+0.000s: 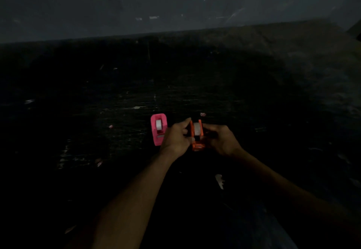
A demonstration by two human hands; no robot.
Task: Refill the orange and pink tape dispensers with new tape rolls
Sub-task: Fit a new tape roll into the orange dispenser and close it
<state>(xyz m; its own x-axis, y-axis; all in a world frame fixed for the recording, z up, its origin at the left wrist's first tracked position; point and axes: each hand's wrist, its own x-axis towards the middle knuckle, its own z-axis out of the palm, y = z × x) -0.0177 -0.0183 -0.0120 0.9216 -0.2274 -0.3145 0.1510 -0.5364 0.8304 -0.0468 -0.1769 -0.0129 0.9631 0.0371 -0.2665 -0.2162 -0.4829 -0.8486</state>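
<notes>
The orange tape dispenser (197,145) is held between both hands at the middle of the dim scene, with a white tape roll (197,129) seated in it. My left hand (176,138) grips its left side and my right hand (219,138) grips its right side. The pink tape dispenser (157,131) stands on the dark surface just left of my left hand, and a white tape roll (159,124) sits inside it. My fingers hide the sides of the orange dispenser.
The dark worn surface (117,102) carries small scraps: a pink bit (202,114) behind the orange dispenser, another pink bit (111,126) to the left, and a white scrap (219,180) near my right forearm. A grey wall (175,4) rises behind.
</notes>
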